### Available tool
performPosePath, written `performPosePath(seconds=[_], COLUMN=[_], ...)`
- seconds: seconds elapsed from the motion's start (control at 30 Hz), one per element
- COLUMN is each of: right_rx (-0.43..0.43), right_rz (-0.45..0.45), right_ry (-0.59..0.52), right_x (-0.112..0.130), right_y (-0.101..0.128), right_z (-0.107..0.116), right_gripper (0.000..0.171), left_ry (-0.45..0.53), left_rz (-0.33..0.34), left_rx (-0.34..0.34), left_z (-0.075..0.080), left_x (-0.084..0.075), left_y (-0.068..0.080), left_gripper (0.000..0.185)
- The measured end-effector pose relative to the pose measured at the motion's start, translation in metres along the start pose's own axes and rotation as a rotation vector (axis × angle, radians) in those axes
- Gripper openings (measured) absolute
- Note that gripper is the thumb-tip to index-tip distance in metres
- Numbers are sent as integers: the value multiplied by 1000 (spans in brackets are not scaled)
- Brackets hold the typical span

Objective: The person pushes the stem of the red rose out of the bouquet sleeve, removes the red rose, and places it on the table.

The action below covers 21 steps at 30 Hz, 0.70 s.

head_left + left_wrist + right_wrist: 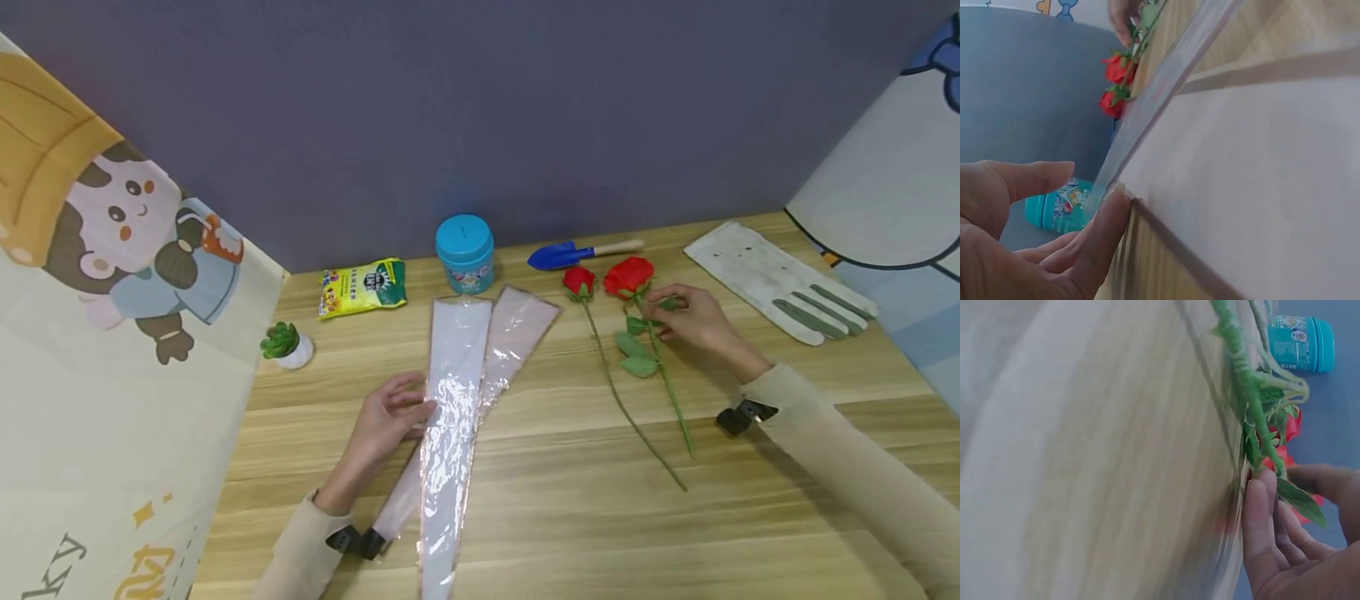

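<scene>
Your right hand pinched bigger rose stem just below bloom, right of sleeves. Left hand, fingers straight, touched sleeve edge. Better: lift stem gently, pin sleeve flat.

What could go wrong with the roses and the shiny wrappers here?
The right hand pinches the bigger rose just under its bloom, near the leaves, so a leaf might bend or tear off if it is lifted from there. The smaller rose lies close beside it, so it could get dragged along. The left hand touches only the edge of the clear sleeve, which could slide.
</scene>
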State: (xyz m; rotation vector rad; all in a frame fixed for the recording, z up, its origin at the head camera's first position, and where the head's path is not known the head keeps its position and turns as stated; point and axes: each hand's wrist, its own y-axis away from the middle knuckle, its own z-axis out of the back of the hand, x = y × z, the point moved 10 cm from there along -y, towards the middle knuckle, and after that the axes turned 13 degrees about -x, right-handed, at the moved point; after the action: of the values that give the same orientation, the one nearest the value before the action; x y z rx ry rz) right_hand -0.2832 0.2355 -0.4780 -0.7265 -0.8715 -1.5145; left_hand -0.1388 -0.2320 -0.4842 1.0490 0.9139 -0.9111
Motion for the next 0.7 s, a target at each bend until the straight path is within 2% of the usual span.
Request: performPosePath(seconds=[0.2, 0.43, 0.53, 0.7], right_rx=[5, -107, -162, -236], right_rz=[8, 175, 241, 374], right_ry=[-44, 107, 132, 206], right_x=[2, 19, 33, 65], right_y=[6, 23, 33, 51], right_z=[5, 32, 44, 52], right_gripper=[59, 61, 60, 57], left_ry=[-19, -116, -134, -154], left_rz=[-13, -63, -94, -203], left_rx=[1, -10, -20, -47], left_z=[6, 15, 18, 22], left_x=[-4, -7, -10, -23], left_y=[0, -1, -2, -3], left_gripper=[63, 60, 59, 57])
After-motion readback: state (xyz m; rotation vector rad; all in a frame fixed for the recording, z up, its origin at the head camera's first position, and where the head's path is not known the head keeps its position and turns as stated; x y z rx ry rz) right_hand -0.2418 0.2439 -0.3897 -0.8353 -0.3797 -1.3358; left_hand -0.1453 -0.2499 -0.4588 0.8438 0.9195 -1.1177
